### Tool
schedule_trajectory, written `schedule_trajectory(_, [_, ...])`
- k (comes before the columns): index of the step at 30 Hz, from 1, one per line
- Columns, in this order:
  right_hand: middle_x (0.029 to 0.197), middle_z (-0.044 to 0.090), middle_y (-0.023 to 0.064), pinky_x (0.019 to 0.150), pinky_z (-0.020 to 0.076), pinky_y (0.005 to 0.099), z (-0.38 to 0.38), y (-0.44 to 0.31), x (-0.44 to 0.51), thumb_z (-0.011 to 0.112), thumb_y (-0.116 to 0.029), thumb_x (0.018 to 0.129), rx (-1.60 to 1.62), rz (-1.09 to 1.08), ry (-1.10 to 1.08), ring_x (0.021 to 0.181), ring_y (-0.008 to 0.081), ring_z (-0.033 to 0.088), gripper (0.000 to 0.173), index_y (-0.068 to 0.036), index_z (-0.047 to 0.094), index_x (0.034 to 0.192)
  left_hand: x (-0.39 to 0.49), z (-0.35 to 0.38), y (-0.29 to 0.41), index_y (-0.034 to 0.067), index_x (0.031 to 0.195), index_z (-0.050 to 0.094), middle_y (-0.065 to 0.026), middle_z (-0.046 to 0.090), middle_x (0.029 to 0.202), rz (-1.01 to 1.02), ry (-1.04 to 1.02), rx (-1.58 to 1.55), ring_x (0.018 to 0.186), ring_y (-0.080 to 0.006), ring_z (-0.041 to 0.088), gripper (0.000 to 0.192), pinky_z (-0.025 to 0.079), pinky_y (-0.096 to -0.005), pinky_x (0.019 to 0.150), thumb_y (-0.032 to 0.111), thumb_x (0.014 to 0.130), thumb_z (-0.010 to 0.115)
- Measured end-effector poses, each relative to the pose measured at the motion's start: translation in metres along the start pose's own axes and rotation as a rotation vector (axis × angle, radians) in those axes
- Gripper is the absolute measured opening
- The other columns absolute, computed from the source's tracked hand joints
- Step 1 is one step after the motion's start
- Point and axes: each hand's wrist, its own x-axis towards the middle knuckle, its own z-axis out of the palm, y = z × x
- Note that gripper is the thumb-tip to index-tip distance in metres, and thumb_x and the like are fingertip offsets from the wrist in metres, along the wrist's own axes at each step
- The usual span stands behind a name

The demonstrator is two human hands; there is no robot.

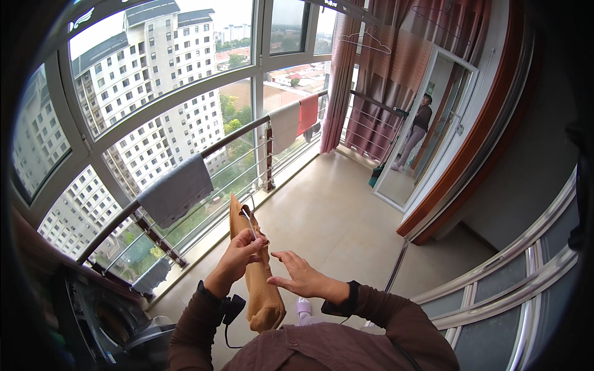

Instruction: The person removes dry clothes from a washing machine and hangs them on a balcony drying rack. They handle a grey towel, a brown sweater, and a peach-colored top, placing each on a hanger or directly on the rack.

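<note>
My left hand (242, 252) grips a wire clothes hanger (249, 220) together with the edge of a mustard-coloured ribbed knit garment (261, 292). The hanger's bar runs up from my fingers against the garment's opening, and its thin hook rises above. Below my hand the cloth hangs down in a long, folded shape towards the floor. Just to the right of the garment is my right hand (301, 276), fingers and thumb spread, with nothing in it. Part of the hanger is hidden by the cloth and my left fingers.
A railing (236, 134) crosses before the windows, carrying a grey towel (176, 190), a beige cloth (284, 125) and a red cloth (308, 113). At lower left stands a front-loading washing machine (79, 301), its door open. A mirror (394, 183) leans right; sliding doors (506, 283) are nearer.
</note>
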Motion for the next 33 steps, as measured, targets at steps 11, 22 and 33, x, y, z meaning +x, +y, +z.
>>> schedule_trajectory(11, [0.095,0.063,0.0212,0.073,0.0510,0.0470,-0.131,0.127,0.009,0.049,-0.024,0.097,-0.165,0.197,0.528,0.084,0.0405,0.062,0.025,-0.002,0.054,0.107,0.215,0.137,0.000,0.005,0.099,0.051,-0.0047,0.058,0.094,0.249,0.098,-0.020,0.078,-0.0115,0.060,0.009,0.054,-0.0254,0.067,0.011,0.095,0.056])
schedule_trajectory(22, [0.073,0.063,0.0166,0.055,0.0500,0.0402,-0.317,0.244,0.085,0.061,-0.012,0.090,-0.342,0.028,0.781,0.064,0.0364,0.063,0.010,-0.003,0.059,0.087,0.369,0.195,0.073,0.000,0.125,0.049,-0.0050,0.059,0.101,0.309,-0.103,0.022,0.093,-0.0136,0.060,0.036,0.055,-0.0285,0.081,0.020,0.097,0.057])
schedule_trajectory(33, [0.058,0.048,0.0173,0.052,0.0411,0.0332,-0.548,0.317,0.235,0.062,-0.019,0.092,-0.492,0.052,0.970,0.050,0.0223,0.049,0.023,0.002,0.061,0.085,0.468,0.060,0.116,0.002,0.110,0.062,-0.0031,0.065,0.090,0.135,-0.023,0.173,0.083,-0.0100,0.062,0.027,0.052,-0.0263,0.073,0.023,0.094,0.061])
